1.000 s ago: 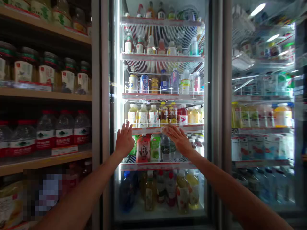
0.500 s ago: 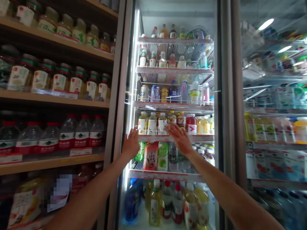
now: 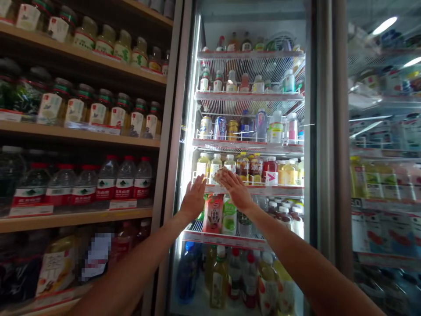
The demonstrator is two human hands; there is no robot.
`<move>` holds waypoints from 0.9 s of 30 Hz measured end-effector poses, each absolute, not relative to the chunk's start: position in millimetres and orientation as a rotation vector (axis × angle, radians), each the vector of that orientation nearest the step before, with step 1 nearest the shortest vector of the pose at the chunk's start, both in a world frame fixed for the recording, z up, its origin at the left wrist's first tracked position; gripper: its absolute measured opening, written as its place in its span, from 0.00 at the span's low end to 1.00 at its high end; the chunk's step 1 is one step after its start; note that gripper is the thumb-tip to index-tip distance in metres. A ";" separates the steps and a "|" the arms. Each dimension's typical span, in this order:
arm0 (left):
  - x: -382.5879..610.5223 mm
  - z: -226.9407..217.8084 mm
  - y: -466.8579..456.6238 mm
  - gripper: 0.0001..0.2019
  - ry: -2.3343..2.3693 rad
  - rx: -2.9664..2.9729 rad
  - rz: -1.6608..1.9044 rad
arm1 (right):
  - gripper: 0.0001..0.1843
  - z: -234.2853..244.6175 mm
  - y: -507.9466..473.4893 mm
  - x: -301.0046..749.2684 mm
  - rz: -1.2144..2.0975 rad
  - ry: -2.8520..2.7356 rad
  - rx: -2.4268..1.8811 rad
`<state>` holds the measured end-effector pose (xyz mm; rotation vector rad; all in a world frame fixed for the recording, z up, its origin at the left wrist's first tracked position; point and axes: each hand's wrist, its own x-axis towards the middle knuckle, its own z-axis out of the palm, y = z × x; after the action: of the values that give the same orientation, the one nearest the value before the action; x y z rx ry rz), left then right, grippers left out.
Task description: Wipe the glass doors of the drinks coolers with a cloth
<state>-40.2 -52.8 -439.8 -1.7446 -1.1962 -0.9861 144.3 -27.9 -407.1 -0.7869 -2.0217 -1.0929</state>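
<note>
Both my hands rest on the glass door (image 3: pixel 305 131) of a lit drinks fridge, at the height of the third shelf (image 3: pixel 279 191). My left hand (image 3: pixel 194 197) lies flat on the glass near the door's left edge, fingers stretched upward, holding nothing. My right hand (image 3: pixel 235 188) is just to its right, fingers flat and pointing up-left, pressing a small pale cloth (image 3: pixel 221 172) against the glass. Behind the glass by the hands stand yellow drink bottles (image 3: pixel 215 164) and a pink carton (image 3: pixel 213 213).
Wooden shelves (image 3: pixel 82 138) on the left carry jars (image 3: pixel 98 112) and red-capped water bottles (image 3: pixel 125 182). A second fridge with a reflecting glass door (image 3: pixel 381 175) stands to the right. More bottles (image 3: pixel 219 281) fill the fridge's bottom level.
My right hand has slid left along the glass with the cloth, closing in on my left hand. My view has swung left, showing more of the wooden shelves.
</note>
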 end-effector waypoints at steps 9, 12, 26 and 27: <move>50.9 -432.4 -36.5 0.27 -0.923 -1.875 -1.299 | 0.20 -425.5 -26.8 185.2 -0.968 -1.764 -0.766; 69.7 -418.6 -27.1 0.29 -1.045 -1.706 -1.333 | 0.21 -432.8 -31.8 216.9 -1.177 -1.865 -0.832; -7.5 -367.1 8.3 0.28 -0.949 -1.457 -1.483 | 0.35 -432.9 -28.2 325.3 -1.102 -1.392 -1.295; 10.8 -370.1 9.1 0.28 -0.907 -1.511 -1.425 | 0.36 -433.6 -27.4 324.3 -1.100 -1.392 -1.294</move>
<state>10.8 9.1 -370.1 -1.5107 -0.9067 -1.4252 324.3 -27.4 -433.6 -1.2935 -1.3922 -1.1002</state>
